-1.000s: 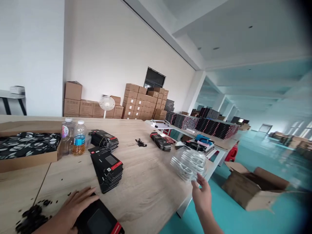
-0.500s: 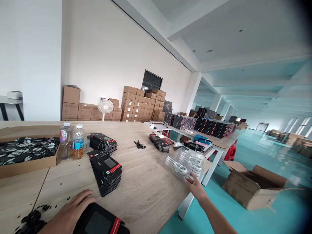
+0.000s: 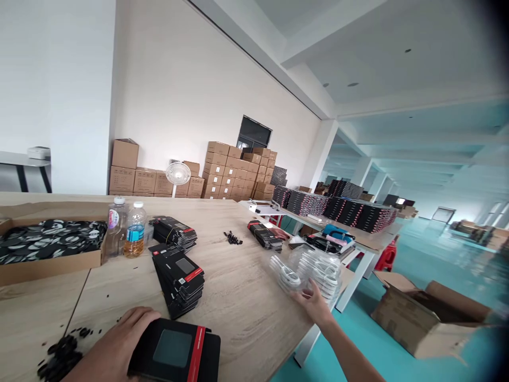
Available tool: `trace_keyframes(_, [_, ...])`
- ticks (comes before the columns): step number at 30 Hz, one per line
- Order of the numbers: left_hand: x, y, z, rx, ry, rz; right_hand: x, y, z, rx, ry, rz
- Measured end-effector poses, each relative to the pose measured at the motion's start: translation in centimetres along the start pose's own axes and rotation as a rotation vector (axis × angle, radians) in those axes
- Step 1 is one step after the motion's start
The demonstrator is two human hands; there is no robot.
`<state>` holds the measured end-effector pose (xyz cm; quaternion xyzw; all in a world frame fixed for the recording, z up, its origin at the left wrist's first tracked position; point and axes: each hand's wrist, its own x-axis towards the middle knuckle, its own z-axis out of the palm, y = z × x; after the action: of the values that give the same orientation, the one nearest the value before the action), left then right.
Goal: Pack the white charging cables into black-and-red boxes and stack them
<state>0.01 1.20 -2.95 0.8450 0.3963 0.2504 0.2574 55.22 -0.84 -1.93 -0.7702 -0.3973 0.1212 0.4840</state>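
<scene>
My left hand [image 3: 135, 331] grips the left edge of a flat black box [image 3: 170, 347] with a red stripe and a grey window. Another black box edge shows beneath it. My right hand [image 3: 312, 302] is at the table's right edge, its fingers closed on the near end of a coiled white cable in a clear bag [image 3: 284, 273]. Beside it lies a pile of similarly bagged white cables [image 3: 322, 270]. Part of the right fingertips is lost against the clear plastic. A fanned stack of black boxes [image 3: 178, 276] stands beyond my left hand.
Small black parts lie at a near-left heap [image 3: 63, 355] and a farther cluster [image 3: 233, 237]. Two bottles [image 3: 135, 233] stand beside a carton of black discs [image 3: 79, 260]. More black boxes [image 3: 264, 236] lie farther right. An open carton [image 3: 425, 313] sits on the floor.
My right hand has shifted left, and the nearest bagged cable has moved slightly away from the pile. My left hand has brought the black box slightly up and right. The view has turned slightly left.
</scene>
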Motion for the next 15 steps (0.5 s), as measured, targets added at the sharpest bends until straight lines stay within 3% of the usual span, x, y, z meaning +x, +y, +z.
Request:
trace_keyframes(4, [0.0, -0.2, 0.1, 0.003, -0.016, -0.014, -1.0, -1.4, 0.7, 0.033, -0.196, 0.051])
trace_keyframes(7, [0.0, -0.2, 0.1, 0.001, -0.012, -0.023, -1.0, -2.3, 1.3, 0.044, -0.275, 0.089])
trace_keyframes(10, [0.0, 0.1, 0.0, 0.004, -0.002, -0.033, -0.2, -2.8, 1.9, 0.032, -0.247, 0.122])
trace_keyframes(15, [0.2, 0.8, -0.4, -0.009, -0.022, -0.046, 2.1, -3.1, 3.6, 0.05, -0.074, 0.101])
